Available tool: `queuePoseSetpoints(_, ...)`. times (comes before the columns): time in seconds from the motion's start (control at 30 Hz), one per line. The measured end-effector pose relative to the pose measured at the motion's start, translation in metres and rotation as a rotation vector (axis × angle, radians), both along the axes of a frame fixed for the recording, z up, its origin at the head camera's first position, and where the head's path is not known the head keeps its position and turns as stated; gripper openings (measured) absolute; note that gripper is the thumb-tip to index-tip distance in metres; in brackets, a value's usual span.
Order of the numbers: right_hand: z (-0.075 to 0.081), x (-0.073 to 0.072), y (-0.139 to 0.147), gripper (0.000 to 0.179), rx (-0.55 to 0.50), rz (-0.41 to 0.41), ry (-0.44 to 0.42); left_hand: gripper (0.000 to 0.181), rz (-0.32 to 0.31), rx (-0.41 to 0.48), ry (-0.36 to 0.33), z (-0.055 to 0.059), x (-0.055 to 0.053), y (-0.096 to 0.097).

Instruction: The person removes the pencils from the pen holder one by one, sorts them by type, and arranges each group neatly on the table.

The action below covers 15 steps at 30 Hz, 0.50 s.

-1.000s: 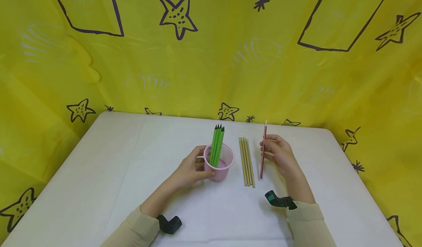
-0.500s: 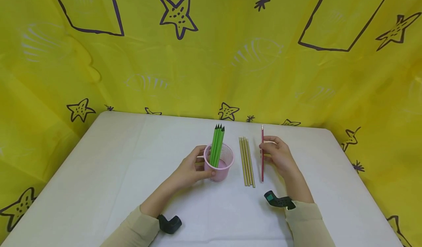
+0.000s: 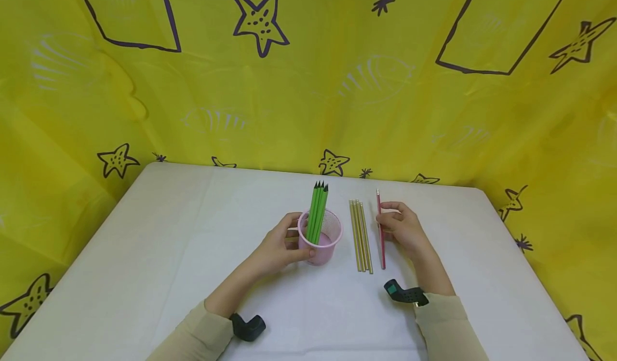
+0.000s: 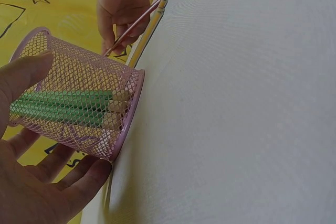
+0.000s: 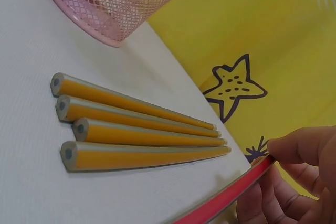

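Observation:
My left hand [image 3: 277,249] grips a pink mesh pencil cup [image 3: 325,256], thumb on the near side, fingers round the left. Several green pencils [image 3: 316,216] with black tips lean upright inside the cup [image 4: 68,66]. Between thumb and fingertips, my right hand [image 3: 407,230] pinches a red pencil [image 3: 383,256], just right of the row of gold pencils [image 3: 360,238]. In the right wrist view those yellow-gold pencils [image 5: 142,127] lie side by side with flat, unsharpened ends; the red pencil [image 5: 226,193] slants below them. Whether its lower end touches the table cannot be seen.
A white cloth covers the table [image 3: 217,216]. Behind it hangs a yellow curtain [image 3: 299,93] printed with starfish and fish. Black wrist cameras [image 3: 248,328] sit on both forearms, the right one close above the cloth.
The red pencil has moved left and toward me, nearer the gold pencils, and its tilt has changed. My right hand has shifted slightly with it. The left hand and cup stay put.

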State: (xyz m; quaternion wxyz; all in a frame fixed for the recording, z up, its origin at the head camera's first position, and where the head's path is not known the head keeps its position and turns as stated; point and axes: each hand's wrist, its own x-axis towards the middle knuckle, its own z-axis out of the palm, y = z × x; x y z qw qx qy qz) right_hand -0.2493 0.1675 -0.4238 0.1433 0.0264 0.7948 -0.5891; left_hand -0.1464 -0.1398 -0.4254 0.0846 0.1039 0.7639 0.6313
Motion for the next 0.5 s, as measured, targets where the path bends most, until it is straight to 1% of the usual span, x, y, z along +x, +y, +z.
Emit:
queuePoseSetpoints(0.2, -0.0045, -0.0003, -0.0003, 0.045, 0.063, 0.009, 0.031, 0.077, 0.005, -0.007, 0.004, -0.0013, -0.0008, 0.0003)
queuePoseSetpoints(0.5, -0.0047, 0.0014, -0.0034, 0.046, 0.165, 0.028, 0.076, 0.076, 0.004, -0.010, 0.009, -0.0017, -0.0015, -0.0002)
